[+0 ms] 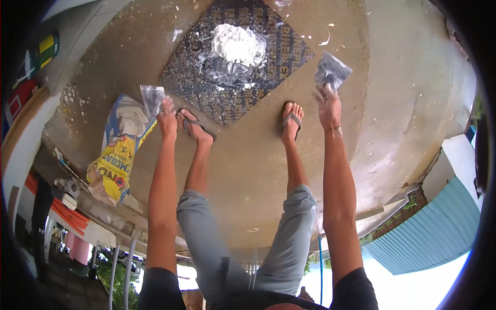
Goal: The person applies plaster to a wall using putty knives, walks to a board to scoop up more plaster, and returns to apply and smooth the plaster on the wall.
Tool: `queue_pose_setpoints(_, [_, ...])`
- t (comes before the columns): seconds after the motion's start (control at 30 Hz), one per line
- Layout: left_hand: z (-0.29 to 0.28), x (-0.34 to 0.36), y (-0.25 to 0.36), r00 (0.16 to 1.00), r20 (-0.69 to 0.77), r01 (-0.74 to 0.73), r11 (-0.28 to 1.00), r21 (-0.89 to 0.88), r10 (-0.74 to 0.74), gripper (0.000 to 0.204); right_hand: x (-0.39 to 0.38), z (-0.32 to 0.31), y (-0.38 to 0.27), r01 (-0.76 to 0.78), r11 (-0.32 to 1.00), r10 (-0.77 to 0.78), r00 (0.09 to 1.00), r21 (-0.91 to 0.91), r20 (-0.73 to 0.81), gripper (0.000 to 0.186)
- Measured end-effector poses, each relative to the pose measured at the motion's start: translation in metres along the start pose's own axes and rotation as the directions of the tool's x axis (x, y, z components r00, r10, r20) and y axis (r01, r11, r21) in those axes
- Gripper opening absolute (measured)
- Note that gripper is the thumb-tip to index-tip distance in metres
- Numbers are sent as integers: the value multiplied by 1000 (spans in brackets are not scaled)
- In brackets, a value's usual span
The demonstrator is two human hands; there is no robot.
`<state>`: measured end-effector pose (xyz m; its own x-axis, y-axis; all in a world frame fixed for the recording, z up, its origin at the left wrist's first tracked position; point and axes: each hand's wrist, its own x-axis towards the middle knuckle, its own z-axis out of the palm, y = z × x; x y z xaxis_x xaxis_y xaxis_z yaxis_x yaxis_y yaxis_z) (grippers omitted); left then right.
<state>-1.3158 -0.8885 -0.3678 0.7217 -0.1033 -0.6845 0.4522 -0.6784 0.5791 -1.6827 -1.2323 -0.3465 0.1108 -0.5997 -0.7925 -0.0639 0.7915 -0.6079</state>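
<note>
Two flat steel trowels, one per hand: the left hand [167, 120] grips one trowel [153, 99] beside the yellow cement bag [118, 155]; the right hand [329, 107] closes on the other trowel [331, 71]. Both hang over the concrete floor [248, 165]. Likely stiff, light, best held by the handles. One mound of white plaster [238, 44] sits on one dark mat [279, 57].
</note>
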Motion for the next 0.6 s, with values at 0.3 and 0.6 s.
queue_pose_setpoints(0.3, [39,120,-77,956,-184,-142,909,392,229,57,155,12,74,132,939,-183,973,-316,-138,51])
queue_pose_setpoints(0.6, [48,135,-79,983,-151,-51,951,304,100,63,164,5,59,111,894,-188,972,-433,-139,41])
